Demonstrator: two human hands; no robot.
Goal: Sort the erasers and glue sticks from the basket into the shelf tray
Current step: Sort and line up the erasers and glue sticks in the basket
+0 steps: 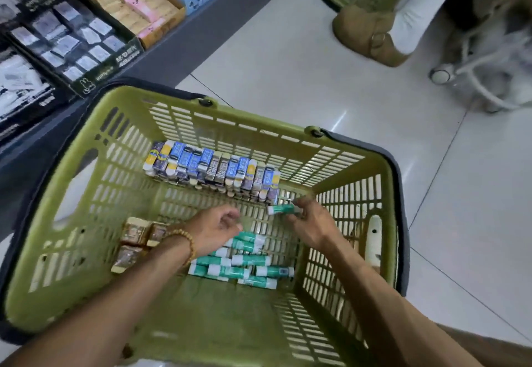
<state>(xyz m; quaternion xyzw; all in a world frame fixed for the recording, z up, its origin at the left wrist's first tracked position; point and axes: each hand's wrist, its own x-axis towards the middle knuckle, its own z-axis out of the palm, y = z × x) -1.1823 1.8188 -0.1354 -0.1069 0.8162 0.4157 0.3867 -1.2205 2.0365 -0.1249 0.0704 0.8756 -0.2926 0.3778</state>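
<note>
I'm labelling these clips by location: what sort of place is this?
Most likely a stationery shop aisle: a green shopping basket holding erasers and glue sticks sits on a tiled floor beside a low shelf of boxed stock.

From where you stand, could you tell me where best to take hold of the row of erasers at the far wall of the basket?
Probably from above: the row of erasers stands packed against the far wall of the basket, so only its top edges and near faces show. Pinch a few across the row's open right end.
</note>
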